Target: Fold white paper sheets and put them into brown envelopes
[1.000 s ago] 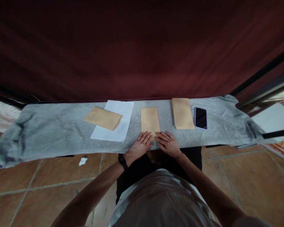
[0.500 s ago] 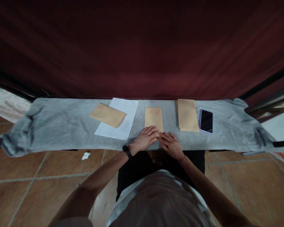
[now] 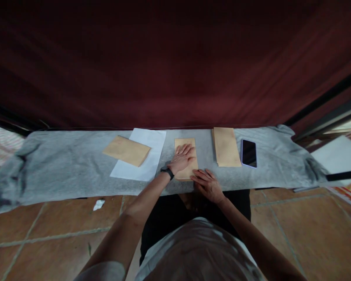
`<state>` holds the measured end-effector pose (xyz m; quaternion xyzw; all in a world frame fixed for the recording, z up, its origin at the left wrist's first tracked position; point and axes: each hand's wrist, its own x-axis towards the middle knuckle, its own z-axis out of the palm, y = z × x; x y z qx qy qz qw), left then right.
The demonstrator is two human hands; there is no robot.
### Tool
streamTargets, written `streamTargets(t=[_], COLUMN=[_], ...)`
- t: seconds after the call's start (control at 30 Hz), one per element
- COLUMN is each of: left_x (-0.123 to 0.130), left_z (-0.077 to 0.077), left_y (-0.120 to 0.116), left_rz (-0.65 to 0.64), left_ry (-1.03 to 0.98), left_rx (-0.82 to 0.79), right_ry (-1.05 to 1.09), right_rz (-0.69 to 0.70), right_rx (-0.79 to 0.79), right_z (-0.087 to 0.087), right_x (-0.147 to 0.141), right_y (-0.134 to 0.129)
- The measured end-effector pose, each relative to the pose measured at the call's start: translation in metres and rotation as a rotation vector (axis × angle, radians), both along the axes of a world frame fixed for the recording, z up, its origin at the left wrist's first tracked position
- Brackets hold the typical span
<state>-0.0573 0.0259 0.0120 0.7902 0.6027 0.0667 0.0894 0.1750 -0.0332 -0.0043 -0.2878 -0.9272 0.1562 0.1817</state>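
Observation:
A brown paper envelope point(image 3: 185, 173) lies upright in front of me on the grey cloth. My left hand point(image 3: 181, 157) rests flat across its middle, fingers spread and pointing away from me. At the envelope's lower right corner, my right hand point(image 3: 208, 185) touches the edge with its fingers stretched out. Left of the hands, another brown envelope point(image 3: 126, 150) sits at a slant, partly over a white sheet of paper point(image 3: 152, 156). To the right is a stack of brown envelopes point(image 3: 226, 147).
A phone point(image 3: 249, 153) with a purple edge lies right of the stack. The grey cloth point(image 3: 67, 164) covers a narrow table. Behind it hangs a dark red curtain point(image 3: 175, 70). A scrap of white paper point(image 3: 98, 204) is on the tiled floor.
My left hand has moved from the envelope's lower edge up onto its middle. My right hand stays by the lower right corner. The view has shifted slightly.

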Motion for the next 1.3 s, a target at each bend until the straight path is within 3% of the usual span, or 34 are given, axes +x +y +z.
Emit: streamTargets(t=[0.13, 0.43, 0.87, 1.07, 1.3], left_x=[0.004, 0.004, -0.005, 0.003, 0.009], left_z=[-0.008, -0.017, -0.004, -0.008, -0.012], left_y=[-0.005, -0.038, -0.102, -0.124, -0.13], left_rz=[0.056, -0.073, -0.22, -0.163, -0.122], left_ry=[0.012, 0.0, -0.033, -0.03, -0.002], left_rx=[0.067, 0.069, 0.119, 0.156, 0.215], right_ry=[0.009, 0.021, -0.014, -0.011, 0.004], right_rz=[0.005, 0.001, -0.018, -0.02, -0.031], right_rx=[0.009, 0.033, 0.08, 0.11, 0.122], right_z=[-0.002, -0.004, -0.008, -0.011, -0.011], right_x=[0.0, -0.001, -0.002, -0.002, -0.003], right_y=[0.001, 0.0, -0.001, -0.003, -0.004])
